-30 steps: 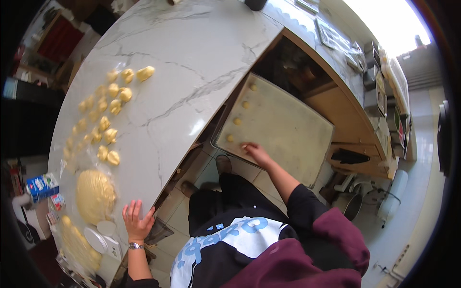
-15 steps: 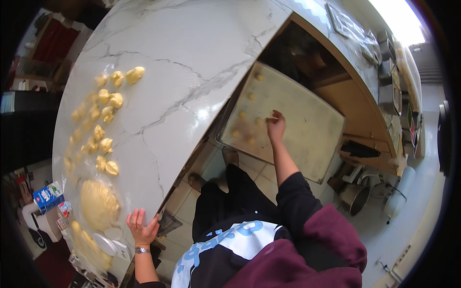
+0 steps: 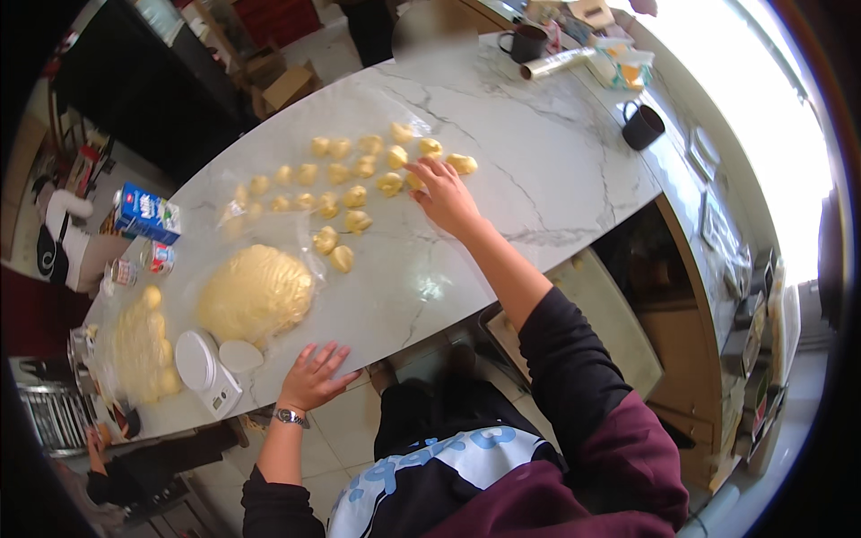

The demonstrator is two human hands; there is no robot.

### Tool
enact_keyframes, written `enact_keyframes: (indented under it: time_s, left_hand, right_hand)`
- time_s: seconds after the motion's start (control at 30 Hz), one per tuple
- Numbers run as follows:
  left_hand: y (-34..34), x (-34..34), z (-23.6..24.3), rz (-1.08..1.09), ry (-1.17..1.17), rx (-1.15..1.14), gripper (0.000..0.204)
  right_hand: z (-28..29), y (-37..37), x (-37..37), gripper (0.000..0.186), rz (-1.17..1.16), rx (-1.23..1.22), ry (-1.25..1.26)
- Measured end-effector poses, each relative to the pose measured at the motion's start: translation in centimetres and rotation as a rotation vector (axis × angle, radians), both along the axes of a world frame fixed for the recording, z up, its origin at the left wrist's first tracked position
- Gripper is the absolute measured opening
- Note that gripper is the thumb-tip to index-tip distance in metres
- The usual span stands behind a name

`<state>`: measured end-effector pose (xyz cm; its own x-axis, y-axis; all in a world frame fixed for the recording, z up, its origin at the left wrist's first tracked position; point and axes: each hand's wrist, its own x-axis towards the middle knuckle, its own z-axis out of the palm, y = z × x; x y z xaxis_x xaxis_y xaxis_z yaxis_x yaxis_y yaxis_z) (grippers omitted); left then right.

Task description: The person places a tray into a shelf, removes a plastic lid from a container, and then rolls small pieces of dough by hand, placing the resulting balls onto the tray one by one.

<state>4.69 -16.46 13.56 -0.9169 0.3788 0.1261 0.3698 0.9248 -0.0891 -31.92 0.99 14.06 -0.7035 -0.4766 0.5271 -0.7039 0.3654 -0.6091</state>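
Note:
Several pale yellow dough pieces (image 3: 355,195) lie in loose rows on the white marbled countertop, some of them under clear plastic film. My right hand (image 3: 446,199) reaches over the right end of these rows, fingers stretched out at a dough piece (image 3: 415,180) partly hidden beneath them. Near the counter's front edge my left hand (image 3: 314,377) rests flat with its fingers spread, holding nothing. Beside it are a white kitchen scale (image 3: 204,369), a round white disc (image 3: 242,356) and a large mound of dough (image 3: 256,291) under film.
A tray (image 3: 583,287) juts out below the counter on the right, partly behind my arm. More dough (image 3: 143,345) lies at the left, near a blue carton (image 3: 146,213) and small cans (image 3: 161,258). Dark mugs (image 3: 642,125) stand far right. Another person's hand (image 3: 96,439) shows lower left.
My right hand has moved from above the tray up to the dough pieces on the counter. The view has turned toward the counter. My left hand stays at the counter's edge.

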Motion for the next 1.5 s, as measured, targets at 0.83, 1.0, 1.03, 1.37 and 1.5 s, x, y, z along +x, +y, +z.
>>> enact_keyframes:
  time_s: [0.83, 1.0, 1.03, 1.37, 1.5]
  left_hand:
    - [0.2, 0.8, -2.0, 0.0, 0.11, 0.005, 0.025]
    - [-0.2, 1.5, -1.4, 0.02, 0.107, -0.035, 0.024]
    - [-0.2, 1.3, -1.0, -0.001, 0.121, -0.039, 0.024]
    - [0.3, 1.0, -1.5, 0.01, 0.164, -0.001, 0.022]
    - [0.1, 0.2, -1.4, -0.03, 0.164, -0.024, 0.027]
  right_hand:
    - [-1.3, 1.7, 7.7, 0.011, 0.226, 0.238, 0.038]
    - [-2.0, -0.1, 14.8, 0.012, 0.588, 0.152, -0.22]
    - [-1.9, 1.9, 13.9, 0.012, 0.605, 0.123, -0.3]
    - [-1.4, -0.2, 12.2, 0.019, 0.488, 0.222, -0.331]
    - [-2.0, 7.1, 9.9, 0.018, 0.572, 0.159, -0.445]
